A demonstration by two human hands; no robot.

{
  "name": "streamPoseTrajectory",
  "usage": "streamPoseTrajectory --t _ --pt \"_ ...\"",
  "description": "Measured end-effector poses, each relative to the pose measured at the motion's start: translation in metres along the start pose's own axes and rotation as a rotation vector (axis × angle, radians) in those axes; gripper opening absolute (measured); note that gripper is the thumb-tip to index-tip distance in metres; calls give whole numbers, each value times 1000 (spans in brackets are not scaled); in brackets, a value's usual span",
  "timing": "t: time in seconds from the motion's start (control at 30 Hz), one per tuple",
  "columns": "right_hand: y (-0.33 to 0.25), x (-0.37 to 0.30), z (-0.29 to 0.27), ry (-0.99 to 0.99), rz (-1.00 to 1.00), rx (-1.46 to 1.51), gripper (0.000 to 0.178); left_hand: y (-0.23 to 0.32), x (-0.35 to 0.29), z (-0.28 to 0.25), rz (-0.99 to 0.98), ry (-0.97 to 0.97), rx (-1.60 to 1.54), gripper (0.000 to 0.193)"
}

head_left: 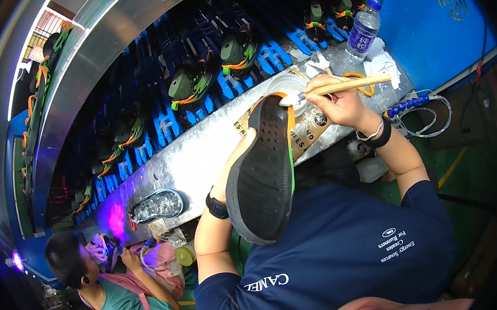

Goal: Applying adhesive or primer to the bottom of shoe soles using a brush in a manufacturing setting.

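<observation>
A black shoe sole (260, 180) with an orange and green edge stands tilted before me, its perforated end uppermost. My left hand (241, 150) grips it from the left side; the sole hides some of its fingers. Between the fingers of my right hand (337, 100) is a brush (364, 82) with a pale wooden handle. Its whitish tip meets the orange edge near the top of the sole. Just behind sits a clear plastic tub (294, 84), partly covered by hand and sole. Under them lies a piece of brown printed cardboard (311, 134) on the metal bench (193, 150).
Beyond the bench, dark shoes on lasts (192, 81) sit on blue holders (167, 125). A capped water bottle (363, 34) and crumpled tissue (381, 65) occupy the right end. Another sole (159, 206) lies at left, near a seated co-worker (117, 291). A blue coiled hose (409, 105) hangs right.
</observation>
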State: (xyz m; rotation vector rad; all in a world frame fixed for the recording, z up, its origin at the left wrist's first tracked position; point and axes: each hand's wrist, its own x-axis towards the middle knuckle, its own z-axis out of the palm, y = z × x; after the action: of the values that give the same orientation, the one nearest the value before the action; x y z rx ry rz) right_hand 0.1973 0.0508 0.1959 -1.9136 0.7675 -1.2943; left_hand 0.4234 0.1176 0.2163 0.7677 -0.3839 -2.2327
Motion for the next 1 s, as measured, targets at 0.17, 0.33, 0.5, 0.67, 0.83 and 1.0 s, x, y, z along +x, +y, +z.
streamPoseTrajectory --t 0.17,0.33,0.5,0.67,0.83,1.0 --pt "-1 8 0 -20 -3 -13 11 -2 -2 3 5 70 90 40" --pt "5 -1 -5 -11 33 -48 11 12 -9 20 54 44 258 43" --pt "-18 -13 2 -86 57 25 2 12 -1 12 154 -19 444 46" --pt "-13 -14 -1 -1 119 109 5 10 5 13 213 23 527 45" --pt "-10 -15 -4 47 83 -22 7 19 8 15 207 -53 610 52" --pt "-19 -24 4 -2 53 44 8 18 11 10 288 -24 733 51"
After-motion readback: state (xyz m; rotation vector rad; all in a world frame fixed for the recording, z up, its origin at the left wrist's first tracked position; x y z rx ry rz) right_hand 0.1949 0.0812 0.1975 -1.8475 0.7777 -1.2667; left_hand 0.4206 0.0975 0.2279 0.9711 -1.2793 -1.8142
